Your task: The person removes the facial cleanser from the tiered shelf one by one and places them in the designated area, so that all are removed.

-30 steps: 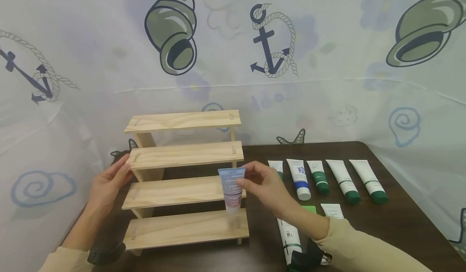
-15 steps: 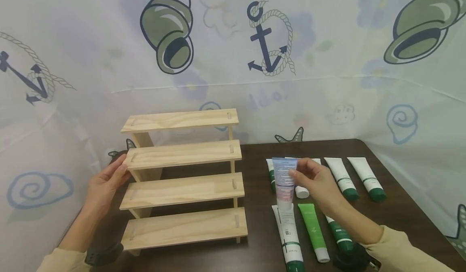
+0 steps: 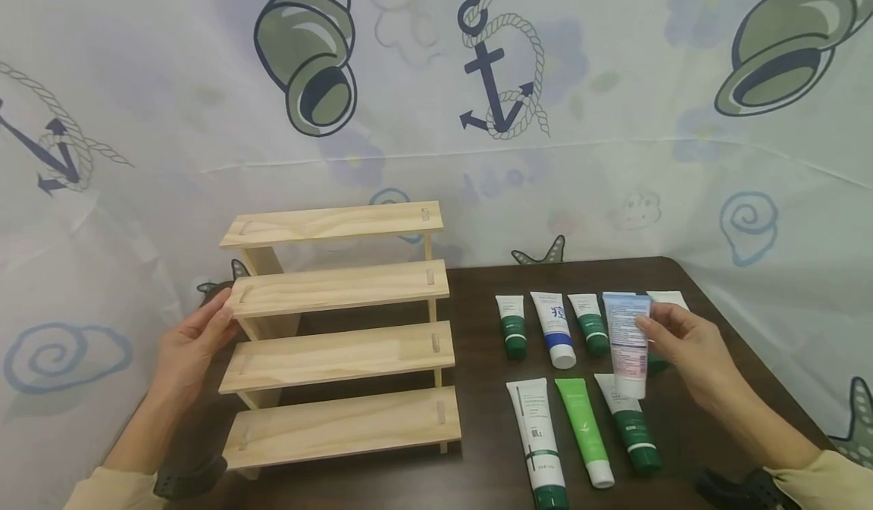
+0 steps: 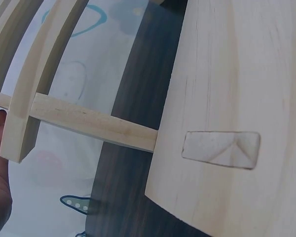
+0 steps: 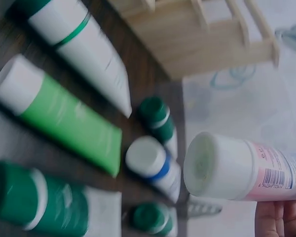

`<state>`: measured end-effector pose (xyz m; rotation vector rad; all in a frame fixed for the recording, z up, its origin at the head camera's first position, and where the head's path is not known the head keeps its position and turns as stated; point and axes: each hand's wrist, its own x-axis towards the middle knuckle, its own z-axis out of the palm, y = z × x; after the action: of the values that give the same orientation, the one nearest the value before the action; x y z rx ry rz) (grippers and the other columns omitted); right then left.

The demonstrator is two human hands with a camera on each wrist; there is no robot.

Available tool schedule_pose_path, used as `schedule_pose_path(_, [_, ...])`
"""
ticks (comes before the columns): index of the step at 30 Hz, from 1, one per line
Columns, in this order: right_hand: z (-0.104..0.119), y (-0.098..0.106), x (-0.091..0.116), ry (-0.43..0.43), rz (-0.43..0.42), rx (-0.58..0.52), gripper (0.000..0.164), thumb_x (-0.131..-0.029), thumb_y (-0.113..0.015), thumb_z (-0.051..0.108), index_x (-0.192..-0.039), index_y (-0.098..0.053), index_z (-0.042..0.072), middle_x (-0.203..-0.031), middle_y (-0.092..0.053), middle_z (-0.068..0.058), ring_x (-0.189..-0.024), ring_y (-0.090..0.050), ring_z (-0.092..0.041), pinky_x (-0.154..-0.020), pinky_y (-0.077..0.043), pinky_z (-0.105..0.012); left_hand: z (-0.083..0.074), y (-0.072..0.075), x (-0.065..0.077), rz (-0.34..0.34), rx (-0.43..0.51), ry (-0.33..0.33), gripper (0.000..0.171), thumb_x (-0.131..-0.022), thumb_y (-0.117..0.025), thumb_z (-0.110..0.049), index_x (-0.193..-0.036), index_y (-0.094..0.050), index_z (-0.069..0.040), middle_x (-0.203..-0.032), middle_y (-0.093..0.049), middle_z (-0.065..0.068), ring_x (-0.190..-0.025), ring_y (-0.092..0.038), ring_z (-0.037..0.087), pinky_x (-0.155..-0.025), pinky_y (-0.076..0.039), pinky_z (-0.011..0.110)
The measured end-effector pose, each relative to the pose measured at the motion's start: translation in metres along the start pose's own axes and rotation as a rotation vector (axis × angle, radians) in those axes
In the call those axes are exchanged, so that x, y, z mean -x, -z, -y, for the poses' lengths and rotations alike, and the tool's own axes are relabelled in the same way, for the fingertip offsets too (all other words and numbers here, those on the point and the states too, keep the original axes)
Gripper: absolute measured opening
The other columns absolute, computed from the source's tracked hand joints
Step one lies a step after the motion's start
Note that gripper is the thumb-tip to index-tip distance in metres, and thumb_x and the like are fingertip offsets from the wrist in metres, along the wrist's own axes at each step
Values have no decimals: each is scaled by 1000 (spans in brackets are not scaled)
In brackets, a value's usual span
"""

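Observation:
My left hand (image 3: 194, 347) grips the left end of a four-step wooden display rack (image 3: 337, 290), at its second board from the top. In the left wrist view that hand shows only at the left edge, beside the boards. My right hand (image 3: 689, 347) pinches a blue-and-pink squeeze tube (image 3: 629, 336) by its upper side, white cap down. The tube is held up over the right side of the table and overlaps other tubes behind it. In the right wrist view the tube (image 5: 276, 170) shows its barcode, and the fingers (image 5: 278, 217) lie under it.
Several tubes lie on the dark table (image 3: 477, 419) right of the rack: a white-and-blue one (image 3: 554, 328), small green-and-white ones (image 3: 511, 326), a long white one (image 3: 536, 434), a bright green one (image 3: 584, 430) and a green-capped one (image 3: 634, 427). A patterned cloth (image 3: 600, 192) hangs behind.
My right hand has carried the blue-and-pink tube rightward, from in front of the rack to above the tubes at the right. My left hand keeps its hold on the rack.

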<state>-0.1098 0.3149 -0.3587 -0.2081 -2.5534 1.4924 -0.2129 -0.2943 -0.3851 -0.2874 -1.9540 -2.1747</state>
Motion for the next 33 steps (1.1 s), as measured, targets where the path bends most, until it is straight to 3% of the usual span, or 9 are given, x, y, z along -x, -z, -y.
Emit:
schedule_pose_path(9, [-52, 33, 5, -147, 57, 77, 56, -96, -54, 27, -127, -40, -18, -91, -55, 10, -75, -54, 2, -65, -54, -18, 1, -1, 0, -7, 9, 8, 44, -93, -56, -5, -136, -48, -5, -116, -62, -19, -95, -64, -5, -80, -50, 10])
schedule_pose_path(16, [-85, 53, 10, -261, 212, 164, 59, -98, -50, 27, -125, -37, -24, -98, -63, -8, -81, -61, -5, -74, -57, -29, 1, -2, 0, -3, 38, -6, 42, -93, -55, -3, -135, -50, -6, -113, -64, -18, -93, -65, -3, -80, -50, 11])
schedule_pose_path(21, [-101, 51, 11, -340, 288, 86, 61, -98, -51, 26, -125, -34, -26, -98, -64, -8, -88, -65, -17, -78, -57, -36, 1, -1, 1, 1, 51, -18, 41, -93, -54, -1, -134, -51, -6, -113, -64, -17, -94, -65, -2, -80, -50, 11])
schedule_pose_path(33, [-114, 40, 6, -416, 300, 63, 59, -95, -56, 25, -121, -38, -26, -94, -63, -5, -84, -62, -16, -76, -58, -38, 0, -2, 0, 8, 94, -12, 42, -92, -55, -1, -134, -51, -5, -112, -66, -15, -94, -66, 1, -81, -51, 13])
